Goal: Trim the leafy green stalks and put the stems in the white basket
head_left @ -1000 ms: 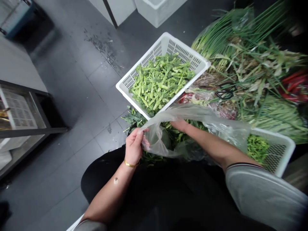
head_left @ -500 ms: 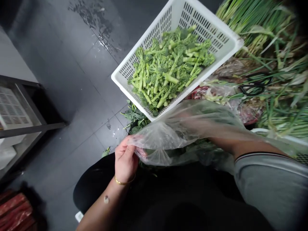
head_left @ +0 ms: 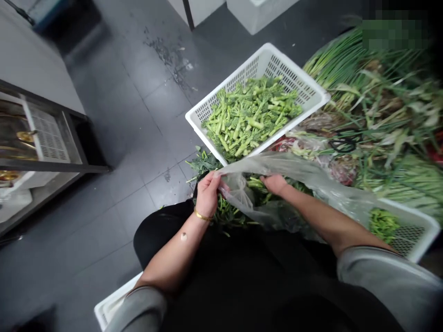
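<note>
My left hand (head_left: 206, 191) is closed, pinching the edge of a clear plastic bag (head_left: 238, 186). The bag stretches rightward from it, along and under my right forearm. At the bag's open side is my right hand (head_left: 274, 183), its fingers curled beside green leafy stalks (head_left: 256, 185). Whatever those fingers grip is hidden. Just beyond both hands stands a white slotted basket (head_left: 192, 115) with a heap of cut broccolini (head_left: 251, 117) in it. Loose dark leaves (head_left: 204, 162) lie below the basket's near corner, and more leafy greens (head_left: 230, 214) are under the bag.
Long green onions (head_left: 341, 60) and black-handled scissors (head_left: 346, 140) lie at the right. A second white basket (head_left: 429, 226) with some greens is at the lower right, another (head_left: 104, 311) at the lower left. A metal shelf (head_left: 79, 168) stands left on the dark tiled floor (head_left: 138, 138).
My right hand, earlier behind the plastic, now shows uncovered at the bag's opening. The view has shifted and widened, so the basket looks smaller. My left hand keeps hold of the bag.
</note>
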`<state>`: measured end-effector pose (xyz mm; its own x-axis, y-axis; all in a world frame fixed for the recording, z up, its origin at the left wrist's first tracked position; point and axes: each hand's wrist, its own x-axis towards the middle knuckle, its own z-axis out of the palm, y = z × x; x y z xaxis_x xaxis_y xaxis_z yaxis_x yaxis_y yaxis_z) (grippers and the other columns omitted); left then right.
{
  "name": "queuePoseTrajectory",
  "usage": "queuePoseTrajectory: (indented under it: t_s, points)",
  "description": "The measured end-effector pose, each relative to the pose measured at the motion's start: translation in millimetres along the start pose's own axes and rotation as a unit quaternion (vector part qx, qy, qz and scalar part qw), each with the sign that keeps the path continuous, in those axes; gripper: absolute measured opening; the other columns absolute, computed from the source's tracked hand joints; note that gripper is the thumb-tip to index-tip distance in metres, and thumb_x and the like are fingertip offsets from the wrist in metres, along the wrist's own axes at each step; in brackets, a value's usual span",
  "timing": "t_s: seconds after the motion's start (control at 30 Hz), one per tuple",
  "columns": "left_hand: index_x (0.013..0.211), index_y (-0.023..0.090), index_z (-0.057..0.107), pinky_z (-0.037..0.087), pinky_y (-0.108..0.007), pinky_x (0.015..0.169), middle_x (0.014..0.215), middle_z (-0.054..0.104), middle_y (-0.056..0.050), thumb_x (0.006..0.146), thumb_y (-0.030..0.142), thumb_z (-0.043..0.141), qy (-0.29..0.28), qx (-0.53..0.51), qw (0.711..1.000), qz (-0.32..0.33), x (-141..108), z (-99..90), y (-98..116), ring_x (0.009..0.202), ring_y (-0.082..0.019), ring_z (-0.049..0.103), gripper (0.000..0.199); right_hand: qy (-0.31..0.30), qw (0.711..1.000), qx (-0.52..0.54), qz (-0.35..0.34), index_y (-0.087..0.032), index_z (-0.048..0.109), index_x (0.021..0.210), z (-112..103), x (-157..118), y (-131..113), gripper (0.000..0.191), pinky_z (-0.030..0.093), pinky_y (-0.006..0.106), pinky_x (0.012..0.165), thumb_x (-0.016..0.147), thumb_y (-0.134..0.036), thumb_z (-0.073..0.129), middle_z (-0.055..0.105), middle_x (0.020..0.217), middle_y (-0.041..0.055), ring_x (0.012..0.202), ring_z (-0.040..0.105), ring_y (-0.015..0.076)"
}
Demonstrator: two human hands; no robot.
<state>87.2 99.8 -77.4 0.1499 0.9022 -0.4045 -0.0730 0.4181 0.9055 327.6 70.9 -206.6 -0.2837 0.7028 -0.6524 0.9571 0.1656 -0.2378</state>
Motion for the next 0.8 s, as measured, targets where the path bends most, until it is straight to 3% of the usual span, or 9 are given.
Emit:
queuePoseTrajectory:
  t_s: [0.07, 0.13, 0.2, 0.27, 0.33, 0.43, 0.5, 0.63, 0.8]
  points:
    - [0.088, 0.015, 0.066, 0.04, -0.024, 0.042, 0.055, 0.058, 0.0, 0.083, 0.056, 0.052, -0.023, 0.036, 0.999, 0.014, 1.8, -4.9, 2.2, 0.041, -0.011, 0.047, 0.043, 0.0, 0.999, -0.045, 0.004, -0.007, 0.058, 0.114, -7.0, -34.2, 0.8, 0.04, 0.046, 0.04, 0.081, 0.077, -0.02, 0.068, 0.067, 0.095, 0.0168, 0.093, 0.063, 0.0274]
    - [0.095, 0.014, 0.066, 0.046, -0.027, 0.05, 0.066, 0.062, -0.003, 0.081, 0.054, 0.056, -0.014, 0.108, 0.991, 0.075, -2.6, -10.1, 14.5, 0.052, -0.013, 0.055, 0.044, 0.023, 0.995, -0.1, -0.015, -0.007, 0.058, 0.115, -20.8, -77.5, 1.0, 0.045, 0.044, 0.039, 0.078, 0.072, -0.018, 0.069, 0.068, 0.09, 0.0176, 0.09, 0.063, 0.03]
    - [0.108, 0.014, 0.063, 0.051, -0.032, 0.069, 0.091, 0.065, -0.009, 0.072, 0.049, 0.068, 0.023, 0.183, 0.966, 0.179, -18.4, -12.8, 35.5, 0.079, -0.019, 0.062, 0.05, 0.062, 0.984, -0.16, -0.053, -0.01, 0.059, 0.115, -40.6, -124.4, -6.3, 0.045, 0.043, 0.037, 0.073, 0.072, -0.018, 0.066, 0.068, 0.085, 0.0146, 0.083, 0.063, 0.0287]
    - [0.121, 0.017, 0.056, 0.049, -0.035, 0.085, 0.116, 0.06, -0.013, 0.065, 0.043, 0.077, 0.016, 0.22, 0.939, 0.262, -45.8, -9.3, 57.8, 0.106, -0.024, 0.057, 0.065, 0.111, 0.968, -0.202, -0.098, -0.014, 0.059, 0.115, -63.7, -169.2, -26.5, 0.041, 0.041, 0.035, 0.069, 0.074, -0.016, 0.059, 0.066, 0.078, 0.0097, 0.075, 0.06, 0.0251]
    - [0.122, 0.018, 0.055, 0.047, -0.035, 0.088, 0.119, 0.059, -0.012, 0.062, 0.041, 0.079, -0.097, 0.226, 0.931, 0.269, -79.1, 1.7, 72.6, 0.111, -0.025, 0.055, 0.069, 0.167, 0.949, -0.22, -0.152, -0.018, 0.059, 0.113, -87.3, -206.0, -59.2, 0.036, 0.038, 0.034, 0.068, 0.079, -0.012, 0.05, 0.063, 0.073, 0.0062, 0.07, 0.057, 0.0224]
    - [0.102, 0.016, 0.062, 0.05, -0.03, 0.075, 0.091, 0.067, -0.006, 0.055, 0.041, 0.083, -0.344, 0.205, 0.904, 0.147, -121.8, 22.5, 73.0, 0.086, -0.021, 0.063, 0.056, 0.226, 0.903, -0.272, -0.244, -0.018, 0.062, 0.103, -117.0, -236.6, -116.2, 0.026, 0.036, 0.034, 0.067, 0.085, -0.012, 0.044, 0.063, 0.074, 0.0066, 0.07, 0.055, 0.0216]
    - [0.09, 0.015, 0.06, 0.05, -0.027, 0.069, 0.078, 0.065, -0.003, 0.054, 0.04, 0.083, -0.396, 0.154, 0.904, 0.054, -139.6, 29.2, 64.1, 0.073, -0.016, 0.062, 0.05, 0.229, 0.883, -0.304, -0.274, -0.017, 0.063, 0.096, -130.5, -239.4, -147.0, 0.02, 0.035, 0.034, 0.068, 0.085, -0.014, 0.047, 0.064, 0.077, 0.0077, 0.072, 0.056, 0.0212]
    - [0.1, 0.017, 0.051, 0.05, -0.025, 0.061, 0.075, 0.062, 0.001, 0.05, 0.03, 0.086, -0.288, 0.011, 0.957, -0.024, -155.7, 13.0, 51.5, 0.061, -0.011, 0.06, 0.063, 0.244, 0.868, -0.312, -0.299, -0.016, 0.065, 0.094, -148.8, -219.4, -183.5, 0.017, 0.038, 0.036, 0.075, 0.086, -0.018, 0.05, 0.066, 0.083, 0.0091, 0.082, 0.058, 0.0222]
    - [0.102, 0.015, 0.049, 0.046, -0.022, 0.051, 0.07, 0.059, 0.002, 0.054, 0.024, 0.081, -0.187, -0.084, 0.979, 0.01, -164.1, -31.4, 53.0, 0.053, -0.009, 0.056, 0.059, 0.382, 0.834, -0.231, -0.325, -0.019, 0.053, 0.127, -166.8, -227.4, -216.8, 0.041, 0.036, 0.045, 0.098, 0.088, -0.014, 0.041, 0.055, 0.129, 0.0124, 0.123, 0.045, 0.0285]
